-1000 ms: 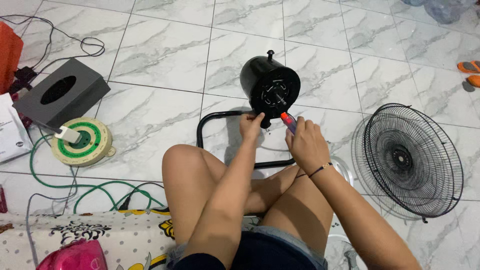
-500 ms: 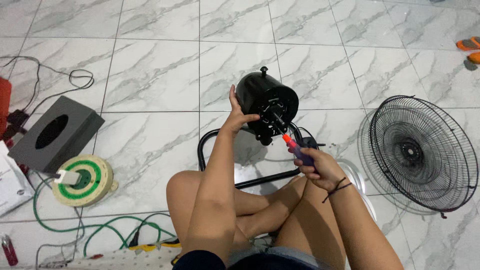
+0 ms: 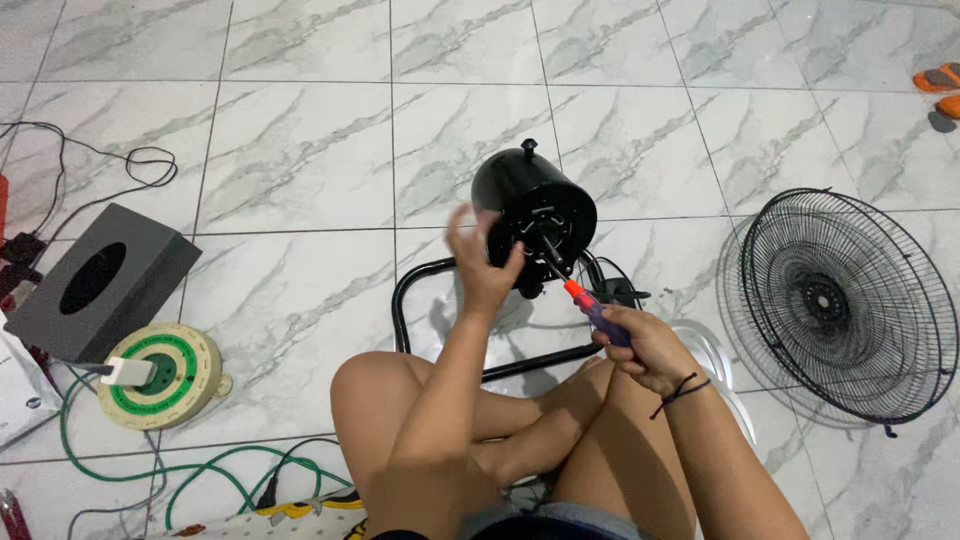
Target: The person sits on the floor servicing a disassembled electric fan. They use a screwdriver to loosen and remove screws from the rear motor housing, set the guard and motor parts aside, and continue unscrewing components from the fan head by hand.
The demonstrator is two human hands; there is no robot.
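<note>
The person sits cross-legged on the marble-patterned tile floor [image 3: 300, 150], so the black cylindrical fan motor housing [image 3: 530, 205] on its black tubular metal stand [image 3: 420, 290] sits within reach. The left hand [image 3: 482, 262], fingers spread, braces the housing's side to steady it. The right hand [image 3: 640, 345] grips a red-and-purple-handled screwdriver [image 3: 590, 305], tip on the housing's face. The round black wire fan guard [image 3: 850, 300] lies aside to the right, out of the way.

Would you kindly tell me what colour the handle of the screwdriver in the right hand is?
The screwdriver handle is red-orange and purple, seen in the head view.
</note>
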